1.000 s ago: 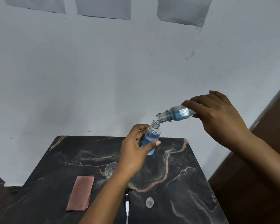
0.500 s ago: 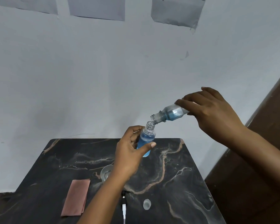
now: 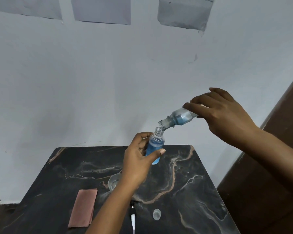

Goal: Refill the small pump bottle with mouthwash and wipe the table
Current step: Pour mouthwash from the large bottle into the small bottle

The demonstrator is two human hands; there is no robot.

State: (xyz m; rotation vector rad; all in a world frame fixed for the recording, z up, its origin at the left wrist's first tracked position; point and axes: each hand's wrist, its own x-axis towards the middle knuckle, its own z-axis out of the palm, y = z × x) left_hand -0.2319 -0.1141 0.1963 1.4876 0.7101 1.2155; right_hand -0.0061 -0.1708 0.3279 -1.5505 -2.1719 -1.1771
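Left hand [image 3: 139, 163] grips the small bottle [image 3: 155, 147] above the table's far edge: the thumb [image 3: 156, 153] crosses the front of the blue-filled body, the other fingers curl round its far side, and the open neck rises clear of them. The bottle stands nearly upright and is blue almost to the shoulder. Right hand [image 3: 222, 115] grasps the base of the mouthwash bottle [image 3: 178, 118], fingers wrapped over its top and hiding the rear half. That bottle is tipped neck-down to the left, its open mouth just above and beside the small bottle's mouth; whether the rims touch cannot be told. A little blue liquid lies in its lower side.

The table [image 3: 201, 191] is dark marble-patterned with pale and tan veins, its far edge against a plain light wall [image 3: 91, 81]. Three paper sheets [image 3: 101, 10] hang near the top of the wall. A brown panel [image 3: 277, 157] rises past the table's right edge.

A folded pink cloth [image 3: 83, 207] lies near the left front of the surface. A clear glass [image 3: 113, 182] stands near the middle, partly hidden by the left wrist. A small clear cap [image 3: 156, 214] rests toward the front edge, right of the left forearm. A black-and-white pump piece [image 3: 133, 217] lies just beside that forearm at the front edge, partly covered by it.
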